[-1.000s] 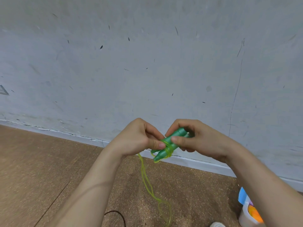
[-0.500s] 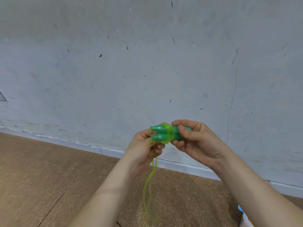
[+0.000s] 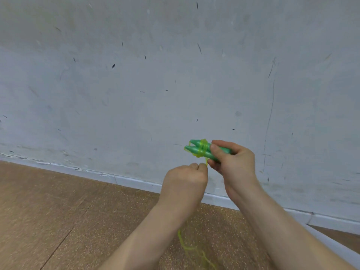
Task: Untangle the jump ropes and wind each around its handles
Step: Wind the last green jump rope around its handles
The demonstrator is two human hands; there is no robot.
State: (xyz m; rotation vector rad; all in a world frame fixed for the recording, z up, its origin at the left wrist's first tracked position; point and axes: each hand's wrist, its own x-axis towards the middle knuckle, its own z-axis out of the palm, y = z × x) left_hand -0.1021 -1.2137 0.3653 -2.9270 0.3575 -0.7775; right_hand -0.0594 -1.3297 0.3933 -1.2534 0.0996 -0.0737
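Two green jump-rope handles (image 3: 196,147) lie side by side, pointing left, gripped in my right hand (image 3: 232,162) in front of the wall. A few turns of yellow-green rope (image 3: 202,150) circle the handles near their tips. Just below, my left hand (image 3: 185,182) pinches the rope where it leaves the wraps. The loose rest of the rope (image 3: 191,248) hangs down between my forearms to the floor. Only this one rope is in view.
A scuffed grey wall (image 3: 175,75) with a pale baseboard (image 3: 126,180) fills most of the view. Brown speckled floor (image 3: 58,211) lies below.
My left hand dropped from the handle tips to below them, drawing the rope down. My right hand kept the handles and shifted right. The camera tilted so the tub at lower right left the view.
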